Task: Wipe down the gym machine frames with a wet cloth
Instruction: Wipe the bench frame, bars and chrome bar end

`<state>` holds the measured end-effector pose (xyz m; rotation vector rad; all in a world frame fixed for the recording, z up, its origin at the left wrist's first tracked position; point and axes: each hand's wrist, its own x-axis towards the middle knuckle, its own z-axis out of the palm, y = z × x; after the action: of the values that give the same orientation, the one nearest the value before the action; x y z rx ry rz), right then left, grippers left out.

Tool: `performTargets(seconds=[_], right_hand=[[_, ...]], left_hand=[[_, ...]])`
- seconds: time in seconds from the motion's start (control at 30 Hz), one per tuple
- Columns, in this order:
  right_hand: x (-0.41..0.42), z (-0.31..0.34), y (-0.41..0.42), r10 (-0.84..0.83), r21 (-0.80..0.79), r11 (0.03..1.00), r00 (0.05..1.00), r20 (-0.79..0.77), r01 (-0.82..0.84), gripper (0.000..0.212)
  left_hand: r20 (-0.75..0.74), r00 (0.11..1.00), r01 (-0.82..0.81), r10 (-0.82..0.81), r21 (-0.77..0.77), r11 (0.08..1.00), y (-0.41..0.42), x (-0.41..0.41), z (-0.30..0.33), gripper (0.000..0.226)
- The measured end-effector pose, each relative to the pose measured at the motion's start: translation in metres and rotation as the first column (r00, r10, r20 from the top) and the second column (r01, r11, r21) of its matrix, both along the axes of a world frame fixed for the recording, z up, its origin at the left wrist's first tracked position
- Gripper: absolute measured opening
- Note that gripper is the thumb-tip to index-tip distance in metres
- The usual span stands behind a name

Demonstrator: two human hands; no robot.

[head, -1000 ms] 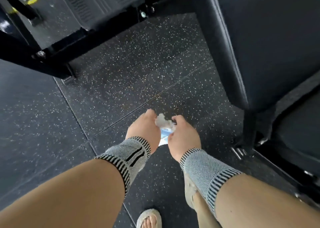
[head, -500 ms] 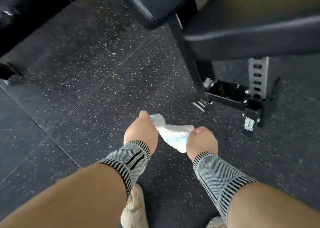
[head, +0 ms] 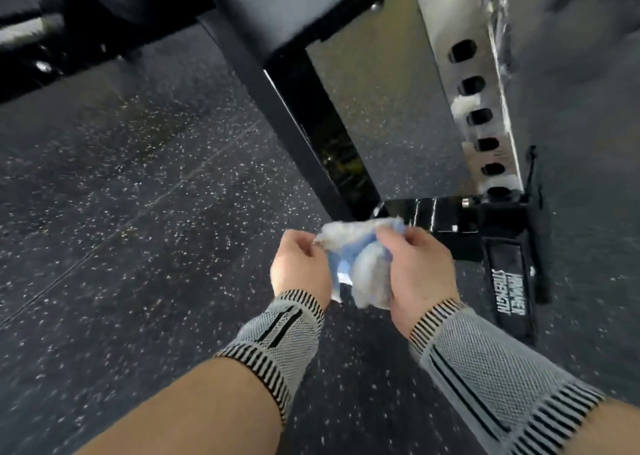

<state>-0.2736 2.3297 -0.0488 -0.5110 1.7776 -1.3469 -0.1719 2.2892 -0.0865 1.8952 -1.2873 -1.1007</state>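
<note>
Both forearms are bare above the wrists. The left hand [head: 300, 270] and the right hand [head: 417, 274] are bare too, without gloves or rings showing. Each wrist wears a knitted grey compression sleeve, the left wrist sleeve [head: 277, 340] at about 6 o'clock and the right wrist sleeve [head: 485, 361] at about 5 o'clock. Both have black-and-pale striped ribbed cuffs at each end, a fine mesh weave between, and thin black lengthwise lines.

Cloth [head: 360, 264] between both hands, before the machine frame [head: 446, 219].
</note>
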Motion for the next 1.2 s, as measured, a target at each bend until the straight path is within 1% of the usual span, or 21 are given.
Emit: performTargets(seconds=[0.03, 0.07, 0.1, 0.13, 0.17, 0.2, 0.23, 0.27, 0.37, 0.47, 0.57, 0.63, 0.7, 0.83, 0.87, 0.97, 1.0, 1.03, 1.07, 1.1, 1.2], right_hand=[[-0.004, 0.002, -0.016, -0.031, -0.047, 0.999, 0.988, -0.153, 0.024, 0.009], [-0.009, 0.002, -0.029, -0.026, -0.055, 0.998, 0.931, -0.363, 0.007, 0.009], [-0.014, 0.000, -0.040, 0.055, 0.007, 0.998, 0.784, -0.618, -0.064, 0.011], [-0.018, -0.003, -0.045, 0.200, 0.146, 0.979, 0.529, -0.825, -0.143, 0.016], [-0.021, -0.010, -0.048, 0.375, 0.335, 0.923, 0.239, -0.896, -0.192, 0.024], [-0.021, -0.017, -0.049, 0.517, 0.508, 0.839, -0.006, -0.856, -0.196, 0.029], [-0.019, -0.022, -0.049, 0.618, 0.640, 0.749, -0.167, -0.768, -0.172, 0.034], [-0.016, -0.023, -0.049, 0.678, 0.718, 0.683, -0.249, -0.692, -0.134, 0.036], [-0.010, -0.013, -0.059, 0.765, 0.822, 0.565, -0.329, -0.554, -0.072, 0.033], [-0.005, -0.004, -0.079, 0.808, 0.879, 0.477, -0.404, -0.429, 0.020, 0.028], [0.000, -0.002, -0.088, 0.872, 0.909, 0.415, -0.302, -0.386, 0.038, 0.023], [0.002, -0.007, -0.081, 0.858, 0.907, 0.420, -0.324, -0.400, -0.006, 0.018], [0.002, -0.015, -0.072, 0.811, 0.883, 0.468, -0.384, -0.441, -0.024, 0.028], [-0.010, -0.020, -0.080, 0.856, 0.862, 0.481, -0.300, -0.422, 0.159, 0.053], [-0.009, -0.017, -0.084, 0.855, 0.858, 0.487, -0.290, -0.430, 0.162, 0.050], [0.001, -0.013, -0.078, 0.885, 0.940, 0.335, -0.367, -0.287, 0.073, 0.038], [0.002, -0.011, -0.070, 0.865, 0.941, 0.335, -0.411, -0.287, 0.047, 0.036], [0.000, -0.009, -0.064, 0.837, 0.926, 0.378, -0.433, -0.335, 0.014, 0.032], [-0.005, -0.006, -0.066, 0.810, 0.890, 0.456, -0.406, -0.423, -0.017, 0.029], [-0.010, -0.006, -0.070, 0.801, 0.870, 0.492, -0.381, -0.462, -0.022, 0.029], [-0.004, -0.004, -0.082, 0.844, 0.883, 0.465, -0.327, -0.425, 0.053, 0.040]], left_hand=[[-0.021, 0.999, 0.044, -0.045, -0.054, 0.998, -0.007, -0.009, -0.005, 0.009], [-0.020, 0.995, 0.097, -0.100, -0.110, 0.989, -0.013, -0.017, -0.010, 0.012], [0.010, 0.988, 0.155, -0.155, -0.153, 0.976, -0.018, -0.023, -0.014, 0.016], [0.057, 0.978, 0.206, -0.199, -0.179, 0.962, -0.022, -0.027, -0.018, 0.019], [0.099, 0.970, 0.236, -0.220, -0.189, 0.953, -0.025, -0.029, -0.021, 0.022], [0.124, 0.967, 0.243, -0.223, -0.190, 0.951, -0.027, -0.029, -0.024, 0.025], [0.133, 0.968, 0.234, -0.211, -0.183, 0.955, -0.026, -0.026, -0.026, 0.027], [0.134, 0.971, 0.220, -0.199, -0.169, 0.961, -0.025, -0.022, -0.029, 0.029], [0.145, 0.967, 0.229, -0.212, -0.115, 0.967, -0.019, -0.012, -0.043, 0.039], [0.155, 0.943, 0.316, -0.294, -0.144, 0.938, -0.023, -0.009, -0.050, 0.054], [0.134, 0.942, 0.327, -0.307, -0.169, 0.930, -0.031, -0.013, -0.043, 0.058], [0.110, 0.947, 0.316, -0.300, -0.170, 0.933, -0.032, -0.012, -0.041, 0.057], [0.100, 0.946, 0.323, -0.309, -0.181, 0.929, -0.030, -0.010, -0.040, 0.058], [0.105, 0.917, 0.399, -0.385, -0.184, 0.898, -0.023, -0.012, -0.037, 0.065], [0.109, 0.910, 0.414, -0.400, -0.184, 0.891, -0.023, -0.011, -0.035, 0.067], [0.107, 0.908, 0.418, -0.405, -0.185, 0.889, -0.027, -0.008, -0.032, 0.071], [0.106, 0.911, 0.412, -0.399, -0.175, 0.894, -0.029, -0.008, -0.031, 0.072], [0.104, 0.912, 0.410, -0.398, -0.163, 0.897, -0.029, -0.008, -0.030, 0.074], [0.099, 0.910, 0.413, -0.402, -0.157, 0.897, -0.027, -0.009, -0.029, 0.074], [0.097, 0.906, 0.422, -0.412, -0.156, 0.893, -0.025, -0.010, -0.029, 0.073], [0.130, 0.887, 0.460, -0.443, -0.161, 0.873, -0.022, -0.009, -0.027, 0.070]])
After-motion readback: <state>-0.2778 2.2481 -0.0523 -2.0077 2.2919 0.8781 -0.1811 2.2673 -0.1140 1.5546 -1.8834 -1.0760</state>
